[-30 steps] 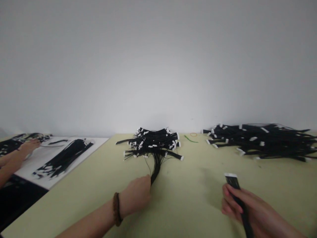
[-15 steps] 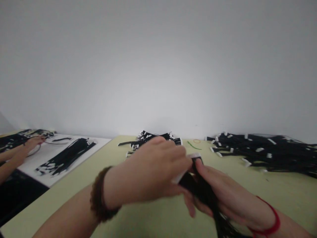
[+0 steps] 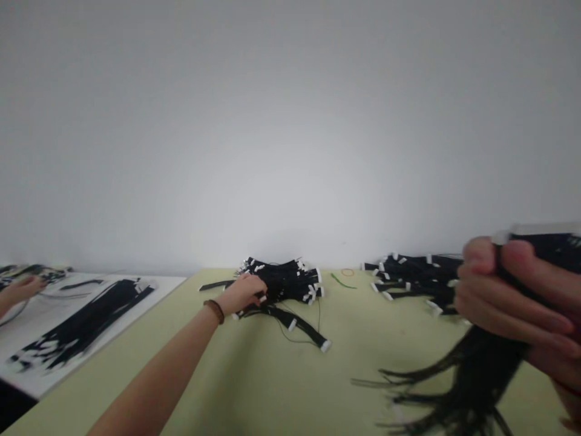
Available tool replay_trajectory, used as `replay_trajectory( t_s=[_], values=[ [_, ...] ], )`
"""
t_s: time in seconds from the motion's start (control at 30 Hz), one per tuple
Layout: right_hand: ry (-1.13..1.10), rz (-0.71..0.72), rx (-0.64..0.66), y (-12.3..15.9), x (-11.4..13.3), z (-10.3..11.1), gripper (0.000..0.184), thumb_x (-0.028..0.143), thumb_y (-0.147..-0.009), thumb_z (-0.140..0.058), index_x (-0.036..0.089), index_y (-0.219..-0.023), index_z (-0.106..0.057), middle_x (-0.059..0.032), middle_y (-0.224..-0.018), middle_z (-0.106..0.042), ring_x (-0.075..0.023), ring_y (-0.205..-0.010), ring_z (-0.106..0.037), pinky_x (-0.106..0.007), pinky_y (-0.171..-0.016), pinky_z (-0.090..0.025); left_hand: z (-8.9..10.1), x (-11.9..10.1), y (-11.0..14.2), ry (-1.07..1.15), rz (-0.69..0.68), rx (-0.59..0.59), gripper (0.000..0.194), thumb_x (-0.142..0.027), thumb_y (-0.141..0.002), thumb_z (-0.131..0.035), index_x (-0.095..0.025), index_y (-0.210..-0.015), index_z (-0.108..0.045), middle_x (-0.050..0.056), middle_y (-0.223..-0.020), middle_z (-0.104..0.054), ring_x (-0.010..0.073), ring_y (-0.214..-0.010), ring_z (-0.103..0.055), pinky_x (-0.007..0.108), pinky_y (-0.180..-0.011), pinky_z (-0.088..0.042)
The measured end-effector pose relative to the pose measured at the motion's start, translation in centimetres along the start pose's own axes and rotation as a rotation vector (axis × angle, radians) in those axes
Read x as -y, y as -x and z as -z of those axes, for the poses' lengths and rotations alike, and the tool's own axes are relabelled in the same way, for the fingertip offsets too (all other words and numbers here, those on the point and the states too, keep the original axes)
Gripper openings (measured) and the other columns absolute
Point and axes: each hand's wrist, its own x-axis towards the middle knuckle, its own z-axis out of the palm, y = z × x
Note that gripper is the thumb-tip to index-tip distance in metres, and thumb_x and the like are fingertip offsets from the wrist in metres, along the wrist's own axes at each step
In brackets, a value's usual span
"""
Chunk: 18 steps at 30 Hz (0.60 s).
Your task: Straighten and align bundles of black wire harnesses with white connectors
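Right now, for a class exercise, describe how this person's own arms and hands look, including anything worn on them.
The left forearm is bare, with no sleeve, and a brown beaded bracelet circles the wrist just behind the left hand. The right hand is cut off by the frame's edge, where a trace of red shows near its wrist; it is too blurred to identify.

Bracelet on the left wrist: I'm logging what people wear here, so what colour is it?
Brown; the bracelet shows best in the head view.

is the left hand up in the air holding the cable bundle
No, the left hand rests on the pile of black cables on the table, while the right hand grips the cable bundle in the air.
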Motion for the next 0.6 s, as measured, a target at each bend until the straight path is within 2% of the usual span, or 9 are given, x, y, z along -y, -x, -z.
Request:
replay_trajectory(
  t_s=[0.07, 0.17, 0.23, 0.27, 0.33, 0.37, 0.43, 0.53, 0.6],
  values=[
    [0.004, -0.024, 0.032, 0.1, 0.1, -0.2, 0.027, 0.038, -0.089, -0.046, 0.021, -0.078, -0.063, 0.0084, -0.042, -0.013, -0.0023, -0.032, -0.006, -0.018, -0.029, -0.011, 1.7, 1.8, -0.4, 0.098, 0.105, -0.258, 0.028, -0.030, -0.086, -0.053, -0.016, -0.110, -0.055, 0.008, -0.110, -0.059, 0.0195, -0.090, -0.060, 0.040, -0.076, -0.051],
    [0.075, -0.067, 0.082, 0.0, 0.2, -0.8, 0.027, 0.041, -0.086, -0.049, 0.022, -0.076, -0.065, 0.0074, -0.041, -0.014, -0.0041, -0.034, -0.010, -0.021, -0.031, -0.010, 5.5, 4.4, -1.5, 0.215, 0.261, -0.691, 0.031, -0.030, -0.086, -0.053, -0.016, -0.113, -0.053, 0.008, -0.111, -0.058, 0.0204, -0.091, -0.059, 0.040, -0.076, -0.051],
    [0.116, -0.087, 0.091, -0.3, 0.1, -1.3, 0.028, 0.044, -0.085, -0.050, 0.023, -0.074, -0.065, 0.0066, -0.040, -0.016, -0.0052, -0.035, -0.013, -0.023, -0.033, -0.011, 8.4, 5.3, -2.3, 0.278, 0.308, -0.922, 0.032, -0.031, -0.086, -0.052, -0.016, -0.115, -0.051, 0.009, -0.114, -0.056, 0.0212, -0.094, -0.058, 0.042, -0.078, -0.050],
    [0.133, -0.093, 0.086, -0.4, -0.1, -1.4, 0.029, 0.044, -0.085, -0.050, 0.023, -0.072, -0.064, 0.0064, -0.041, -0.016, -0.0054, -0.036, -0.013, -0.024, -0.034, -0.012, 9.8, 5.3, -2.7, 0.305, 0.316, -1.002, 0.033, -0.032, -0.087, -0.052, -0.016, -0.116, -0.051, 0.009, -0.114, -0.056, 0.0212, -0.093, -0.058, 0.041, -0.077, -0.050],
    [0.150, -0.100, 0.082, -0.6, -0.4, -1.6, 0.031, 0.045, -0.085, -0.050, 0.022, -0.069, -0.064, 0.0064, -0.041, -0.016, -0.0054, -0.036, -0.012, -0.024, -0.035, -0.011, 12.0, 4.6, -3.2, 0.351, 0.308, -1.058, 0.033, -0.033, -0.087, -0.051, -0.016, -0.115, -0.050, 0.008, -0.111, -0.056, 0.0199, -0.090, -0.059, 0.039, -0.074, -0.051],
    [0.153, -0.106, 0.074, -0.7, -0.6, -1.6, 0.031, 0.045, -0.085, -0.049, 0.022, -0.069, -0.063, 0.0064, -0.041, -0.016, -0.0054, -0.036, -0.012, -0.024, -0.035, -0.011, 12.7, 3.9, -3.3, 0.371, 0.298, -1.035, 0.033, -0.034, -0.087, -0.050, -0.016, -0.115, -0.051, 0.008, -0.109, -0.057, 0.0186, -0.086, -0.059, 0.037, -0.071, -0.052],
    [0.162, -0.123, 0.061, -0.7, -0.8, -1.6, 0.031, 0.045, -0.085, -0.050, 0.022, -0.069, -0.063, 0.0064, -0.041, -0.017, -0.0054, -0.036, -0.012, -0.023, -0.035, -0.010, 13.4, 1.9, -3.3, 0.403, 0.273, -0.891, 0.032, -0.037, -0.089, -0.047, -0.015, -0.112, -0.052, 0.007, -0.101, -0.060, 0.0151, -0.076, -0.060, 0.032, -0.064, -0.052],
    [0.192, -0.147, 0.059, -0.5, -0.8, -1.7, 0.032, 0.045, -0.084, -0.052, 0.021, -0.066, -0.062, 0.0064, -0.041, -0.019, -0.0050, -0.036, -0.012, -0.022, -0.035, -0.010, 12.8, -1.2, -2.8, 0.444, 0.222, -0.466, 0.033, -0.041, -0.086, -0.051, -0.016, -0.107, -0.056, 0.005, -0.092, -0.064, 0.0128, -0.067, -0.060, 0.028, -0.059, -0.051],
    [0.223, -0.156, 0.070, -0.3, -0.7, -1.9, 0.033, 0.045, -0.084, -0.052, 0.020, -0.065, -0.061, 0.0062, -0.041, -0.020, -0.0051, -0.037, -0.014, -0.021, -0.036, -0.013, 12.1, -2.8, -2.2, 0.439, 0.192, -0.149, 0.042, -0.043, -0.075, -0.063, -0.018, -0.109, -0.057, 0.006, -0.097, -0.067, 0.0154, -0.075, -0.063, 0.029, -0.065, -0.051]
  ],
)
